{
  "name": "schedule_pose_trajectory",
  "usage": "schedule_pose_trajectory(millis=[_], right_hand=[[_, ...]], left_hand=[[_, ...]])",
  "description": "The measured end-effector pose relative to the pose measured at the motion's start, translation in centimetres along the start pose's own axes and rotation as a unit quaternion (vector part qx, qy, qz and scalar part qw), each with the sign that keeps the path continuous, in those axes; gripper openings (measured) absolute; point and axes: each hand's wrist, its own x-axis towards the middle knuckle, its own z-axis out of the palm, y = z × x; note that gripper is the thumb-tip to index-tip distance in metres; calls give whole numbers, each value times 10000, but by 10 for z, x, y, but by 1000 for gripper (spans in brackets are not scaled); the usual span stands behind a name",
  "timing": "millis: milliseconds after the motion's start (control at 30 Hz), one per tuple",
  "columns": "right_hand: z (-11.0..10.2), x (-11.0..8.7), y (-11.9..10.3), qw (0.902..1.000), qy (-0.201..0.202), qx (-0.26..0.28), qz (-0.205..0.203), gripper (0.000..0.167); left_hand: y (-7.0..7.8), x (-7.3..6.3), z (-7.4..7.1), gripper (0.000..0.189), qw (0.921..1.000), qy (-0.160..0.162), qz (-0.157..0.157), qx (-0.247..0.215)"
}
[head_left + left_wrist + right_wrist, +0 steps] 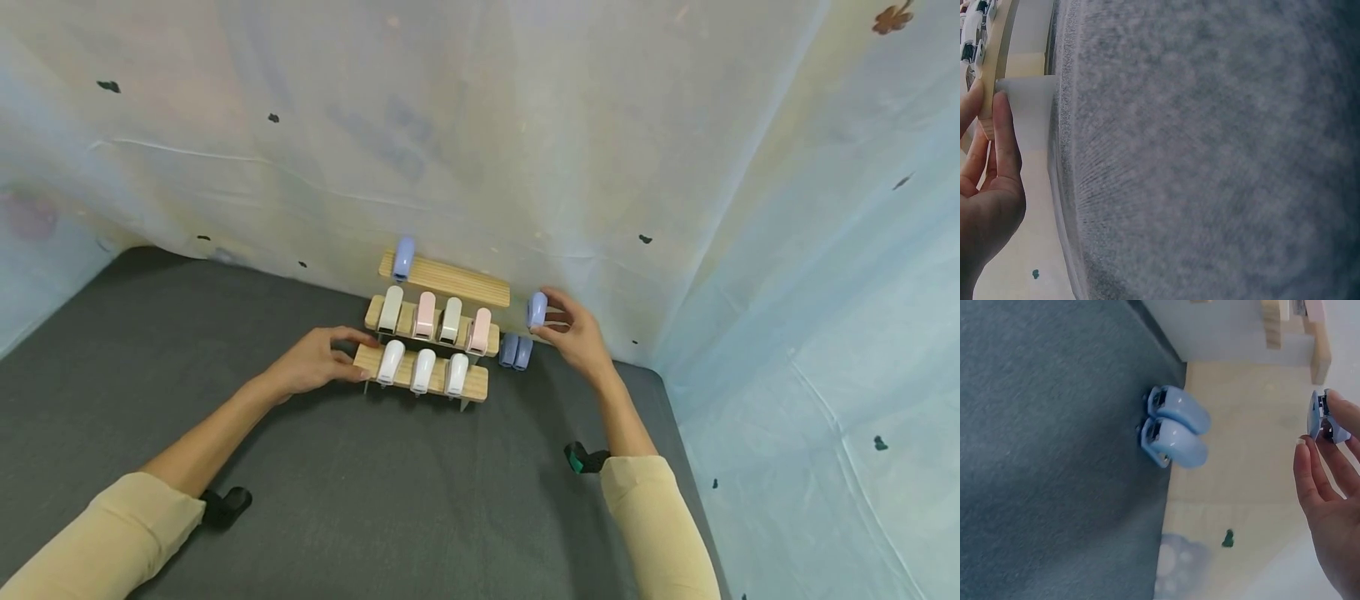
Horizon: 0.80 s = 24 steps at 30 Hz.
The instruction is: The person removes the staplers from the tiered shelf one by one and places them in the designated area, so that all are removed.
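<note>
A small blue stapler [536, 309] is pinched between the thumb and fingers of my right hand [576, 335], to the right of a three-step wooden rack [474, 383]. In the right wrist view the held stapler [1319, 419] shows dark metal parts along its side. My left hand [318, 363] grips the left end of the lowest step; its fingers [1005, 134] lie against the board [988, 106]. White staplers [423, 371] stand on that step. The middle step carries pink staplers [424, 315] and greyish ones [451, 320]. One blue stapler [403, 257] is at the top step's left end.
Two blue staplers [1175, 428] stand side by side on the dark grey surface [390, 500], right of the rack. Close behind the rack hangs a pale patterned sheet [480, 167], and another side of it [810, 375] rises at the right.
</note>
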Motion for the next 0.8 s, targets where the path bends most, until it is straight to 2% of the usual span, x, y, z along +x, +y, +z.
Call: schedule_pose_trajectory(millis=[200,367,500,667,800], right_hand=[[-4,-12,-16,9999,-90,-3,117,63],[-5,-17,-9,9998,-99,-34,139,62],[-5,-18,1,9997,-140,-79,167,63],[-5,-18,32,9997,-99,-44,200,65],[-4,-19,53,9989,-51,-181,433,66]], left_hand=[[1,0,-1,59,10000,12,-13,25],[1,-1,0,59,10000,5,-6,-4],[0,-2,0,59,10000,2,0,-78],[-1,-2,0,59,9999,-4,15,-144],[-1,-1,0,59,9998,-13,23,-183]])
